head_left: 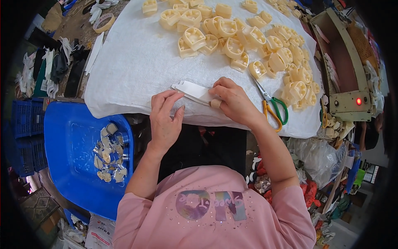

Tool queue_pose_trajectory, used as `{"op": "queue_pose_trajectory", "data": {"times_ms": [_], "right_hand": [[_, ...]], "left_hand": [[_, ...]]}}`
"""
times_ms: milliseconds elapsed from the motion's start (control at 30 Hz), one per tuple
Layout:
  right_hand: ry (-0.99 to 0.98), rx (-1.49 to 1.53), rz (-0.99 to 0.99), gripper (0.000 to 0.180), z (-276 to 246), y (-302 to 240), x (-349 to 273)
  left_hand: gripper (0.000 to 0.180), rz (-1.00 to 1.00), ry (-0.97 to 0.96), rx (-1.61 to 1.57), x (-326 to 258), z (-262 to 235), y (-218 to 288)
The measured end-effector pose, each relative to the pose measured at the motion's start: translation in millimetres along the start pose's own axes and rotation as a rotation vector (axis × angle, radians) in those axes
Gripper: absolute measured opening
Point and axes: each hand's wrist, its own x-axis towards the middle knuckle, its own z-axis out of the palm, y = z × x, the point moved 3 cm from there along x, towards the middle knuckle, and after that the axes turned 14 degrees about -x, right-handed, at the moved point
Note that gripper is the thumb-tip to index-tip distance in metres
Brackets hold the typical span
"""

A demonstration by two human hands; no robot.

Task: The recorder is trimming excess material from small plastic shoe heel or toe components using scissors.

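- Head view, right hand (232, 99): its fingers are closed on a small tan piece (215, 103), which sits at the fingertips, on the hand's left side.
- Head view, strips (192, 90): the white stack lies between the two hands, its right end at the right fingertips and just above the tan piece, its left end by the left fingertips.
- Head view, left hand (165, 114): thumb and fingers stand apart, not clamped; a fingertip is at the strips' left end, though contact is unclear.
- Head view, surroundings: scissors (275, 111) lie right of the right hand on the white cloth (128, 62); cream parts (234, 47) are heaped beyond; a blue tub (66, 153) stands at left.
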Motion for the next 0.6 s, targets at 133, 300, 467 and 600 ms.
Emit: {"op": "queue_pose_trajectory", "data": {"times_ms": [133,300,467,600], "right_hand": [[-0.095,-0.210,-0.071,0.012,-4,-15,6],[-0.207,-0.634,-0.283,0.010,2,-39,11],[-0.121,-0.607,-0.287,0.007,6,-32,10],[-0.099,-0.351,-0.164,0.008,2,-10,8]], "left_hand": [[0.032,0.078,-0.035,0.048,-1,3,0],[0.032,0.093,-0.041,0.060,-3,6,-2],[0.031,0.094,-0.052,0.049,-3,4,-1],[0.031,0.094,-0.069,0.046,-3,3,4]]}}
